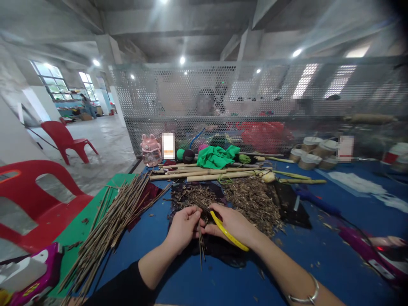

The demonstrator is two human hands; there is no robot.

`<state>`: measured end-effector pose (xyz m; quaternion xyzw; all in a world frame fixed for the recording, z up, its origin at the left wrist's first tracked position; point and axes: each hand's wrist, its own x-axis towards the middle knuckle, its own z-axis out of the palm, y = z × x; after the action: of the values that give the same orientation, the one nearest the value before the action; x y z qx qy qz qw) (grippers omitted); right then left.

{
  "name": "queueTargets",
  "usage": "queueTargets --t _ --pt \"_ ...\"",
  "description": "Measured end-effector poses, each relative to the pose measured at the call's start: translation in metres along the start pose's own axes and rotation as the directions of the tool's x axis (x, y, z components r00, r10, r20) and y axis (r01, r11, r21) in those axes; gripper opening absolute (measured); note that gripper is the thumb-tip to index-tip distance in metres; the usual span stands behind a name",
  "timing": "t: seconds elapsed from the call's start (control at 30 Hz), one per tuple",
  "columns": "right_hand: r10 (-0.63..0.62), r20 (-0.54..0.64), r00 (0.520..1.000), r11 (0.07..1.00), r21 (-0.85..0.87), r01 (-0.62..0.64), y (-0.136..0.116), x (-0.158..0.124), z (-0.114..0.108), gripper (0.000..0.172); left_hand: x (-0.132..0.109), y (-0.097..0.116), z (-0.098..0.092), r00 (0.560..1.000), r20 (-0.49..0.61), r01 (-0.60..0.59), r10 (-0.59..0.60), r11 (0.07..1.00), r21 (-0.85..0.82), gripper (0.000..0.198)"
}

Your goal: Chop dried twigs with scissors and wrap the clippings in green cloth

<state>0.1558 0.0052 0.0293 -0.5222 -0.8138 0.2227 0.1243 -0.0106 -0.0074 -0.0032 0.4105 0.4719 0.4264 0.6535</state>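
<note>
While the left hand [183,225] and right hand [236,223] meet, thin sticks [200,250] point toward the wearer

Pinched narrowly in the left fingertips above dark cloth [231,257] on the blue counter [140,236], the few sticks run near to far, long axis almost straight, lower ends toward the body; their exact count is unclear. Both forearms slant inward. The right hand, curled, holds one yellow-handled tool [228,233], its handle across the back of the hand. Just beyond lie two brown heaps [255,202]; leftward, one slanting stick bundle [110,225].
</note>
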Motion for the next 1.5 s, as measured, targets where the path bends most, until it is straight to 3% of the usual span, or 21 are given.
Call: queueTargets --t 0.17,0.6,0.87,1.03,1.23,1.5 --pt "-0.071 -0.002 0.997 0.997 0.035 0.071 -0.002 -0.003 0.002 0.059 0.000 -0.001 0.001 0.998 -0.036 -0.053 0.052 0.999 -0.010 0.037" --pt "-0.043 0.011 0.999 0.999 0.028 0.043 0.005 -0.001 0.006 0.042 -0.001 -0.002 0.001 0.999 0.003 -0.053 0.053 0.997 0.059 0.037" --pt "-0.044 -0.038 0.998 0.999 -0.016 0.043 0.005 -0.001 0.008 0.044 0.000 0.001 -0.001 0.999 -0.008 -0.053 0.054 0.997 0.053 0.037" --pt "-0.058 0.004 0.998 0.998 -0.021 0.058 0.000 -0.007 0.001 0.055 0.001 0.002 -0.001 0.992 -0.067 -0.104 0.104 0.995 0.013 0.034" --pt "-0.047 -0.008 0.999 0.999 -0.001 0.047 -0.009 -0.008 0.004 0.047 0.005 -0.003 -0.003 0.992 -0.064 -0.106 0.110 0.993 0.058 0.031" --pt "-0.063 -0.021 0.998 0.997 0.046 0.064 0.005 -0.001 0.014 0.044 0.005 -0.004 -0.004 0.996 -0.054 -0.058 0.066 0.990 0.125 0.031"
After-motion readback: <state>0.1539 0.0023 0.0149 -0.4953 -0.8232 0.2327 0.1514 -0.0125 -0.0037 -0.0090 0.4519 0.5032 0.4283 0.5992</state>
